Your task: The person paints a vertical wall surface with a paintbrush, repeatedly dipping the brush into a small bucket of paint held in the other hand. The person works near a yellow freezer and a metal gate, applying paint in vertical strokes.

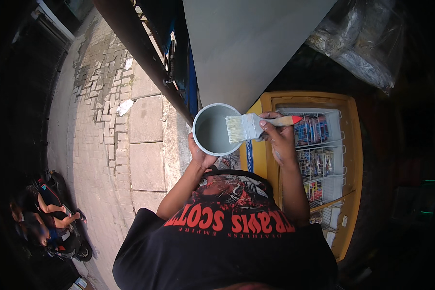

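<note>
Shirt (227, 256) below, fingers (270, 129) clasp brush (248, 127) and bucket (205, 127).

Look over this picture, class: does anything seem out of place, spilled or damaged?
A crumpled white scrap lies on the paving at left, looking like dropped litter. Pale smears, probably paint, mark the right hand holding the brush. No spill is visible around the bucket.

A yellow-framed freezer (355, 145) stands at the right, its pale wire baskets (337, 126) filled with colourful packets (319, 162). A clear plastic bag (360, 53) shows at upper right. Leftward, a white scrap (124, 107) lies on the paved street (99, 159); a person (50, 211) sits on a dark motorbike (73, 245).
</note>
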Available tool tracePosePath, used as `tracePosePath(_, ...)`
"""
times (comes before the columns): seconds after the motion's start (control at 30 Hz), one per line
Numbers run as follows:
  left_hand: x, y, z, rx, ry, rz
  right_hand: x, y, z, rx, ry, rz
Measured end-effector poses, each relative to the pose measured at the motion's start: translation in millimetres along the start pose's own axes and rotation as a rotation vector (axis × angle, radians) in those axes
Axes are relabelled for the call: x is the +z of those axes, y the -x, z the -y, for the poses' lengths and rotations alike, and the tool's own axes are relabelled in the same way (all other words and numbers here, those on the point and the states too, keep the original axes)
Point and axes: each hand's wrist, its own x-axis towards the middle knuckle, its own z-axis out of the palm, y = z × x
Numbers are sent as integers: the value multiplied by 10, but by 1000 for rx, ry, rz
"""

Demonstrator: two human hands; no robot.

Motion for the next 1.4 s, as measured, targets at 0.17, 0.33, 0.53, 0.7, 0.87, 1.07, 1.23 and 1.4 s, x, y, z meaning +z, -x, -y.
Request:
tracePosePath(0.17, 1, 56, -26, -7, -64, 94, -54, -3, -56, 38, -25, -44)
tracePosePath(0.33, 182, 137, -71, 96, -4, 181, -67, -16, -109, 17, -79, -39)
tracePosePath(0.53, 187, 83, -42, 97, -32, 172, -92, -72, -223, 0, -69, -46)
tracePosePath(0.7, 74, 39, -44, 106, 13, 117, -154, -46, -230, 19, -180, -108)
tracePosePath(0.87, 101, 42, -33, 116, 34, 108, -179, -38, -185, 30, -187, -118)
tracePosePath(1.07, 249, 73, -35, 133, 54, 112, -156, -277, 373, -124, -281, -147)
tracePosePath(1.23, 225, 50, -60, 137, 30, 112, -34, -671, 1525, -560, -183, -87)
tracePosePath(1.4, 227, 106, -101, 127, -21, 62, 259, -1085, 3037, -1333, 103, -218)
